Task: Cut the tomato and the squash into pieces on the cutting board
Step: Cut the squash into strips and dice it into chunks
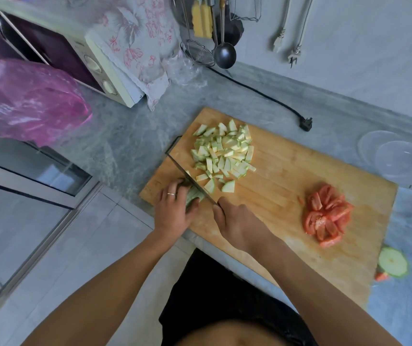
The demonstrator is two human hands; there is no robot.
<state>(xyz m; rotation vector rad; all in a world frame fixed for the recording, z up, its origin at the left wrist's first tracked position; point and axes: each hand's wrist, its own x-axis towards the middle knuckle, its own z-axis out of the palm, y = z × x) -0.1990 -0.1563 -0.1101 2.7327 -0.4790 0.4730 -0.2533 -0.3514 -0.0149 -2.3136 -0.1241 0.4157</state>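
Wooden cutting board [299,176] lying at an angle on the grey stone bench [125,141]. Left hand [173,211], ring on one finger, curled over the uncut squash end [195,197] at the board's near-left corner, fingers gripping it from above. Right hand [237,222] wrapped tight round the handle of a knife [190,177]; handle itself hidden inside the grip, blade running away from the hand and resting against the squash end just beside the left fingertips. Heap of cut squash pieces [225,151] on the far-left part of the board, a few loose ones near the blade. Tomato pieces [327,216] piled on the right part of the board, well apart from the squash. One round squash slice [392,262] off the board on the bench at right, a small red scrap touching it. Clear plastic lids [397,158] beyond the board's right end. Microwave [75,53] under a floral cloth [137,33] and a pink plastic bag [25,101] at far left.
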